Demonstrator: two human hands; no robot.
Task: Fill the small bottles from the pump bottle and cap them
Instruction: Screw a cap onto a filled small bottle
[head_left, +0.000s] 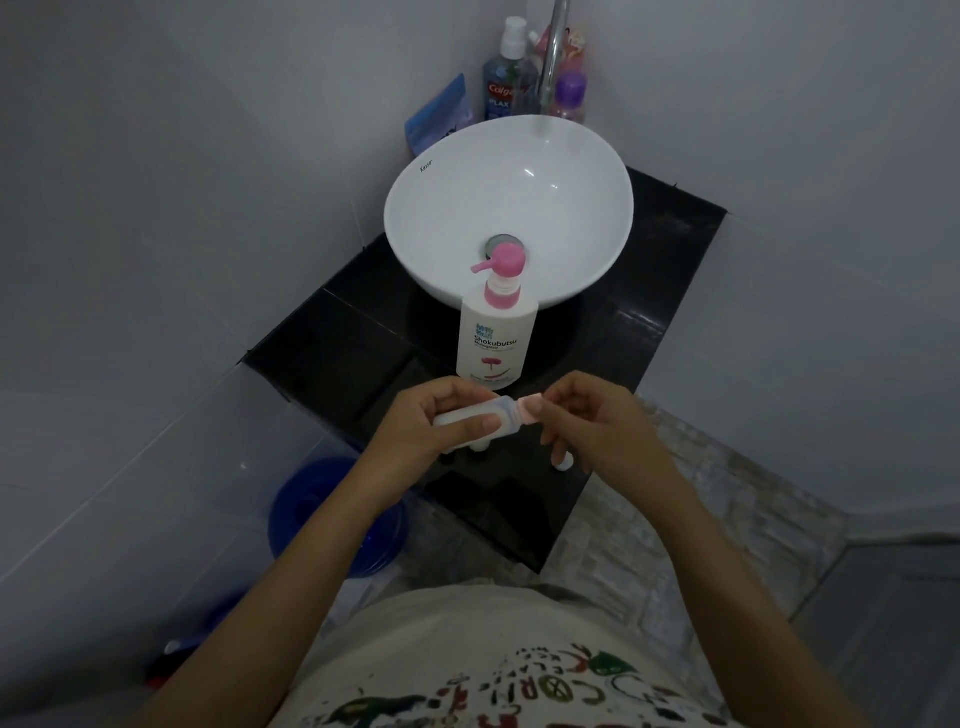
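Observation:
A white pump bottle (493, 338) with a pink pump head stands on the black counter (332, 353) in front of the basin. Just below it, my left hand (426, 423) grips a small translucent bottle (501, 415) held sideways, its neck pointing right. My right hand (597, 421) pinches the pale pink cap (529, 406) at the bottle's mouth. Under my hands, small white pieces lie on the counter: one (480, 445) beneath the left hand and one (563, 462) beneath the right. My hands hide what they are.
A white round basin (571, 234) sits on the counter, with a chrome tap (553, 57) above it. Mouthwash (501, 88), a purple-capped bottle (570, 96) and a blue pouch (439, 117) stand behind it by the wall. A blue bucket (317, 514) is on the floor at lower left.

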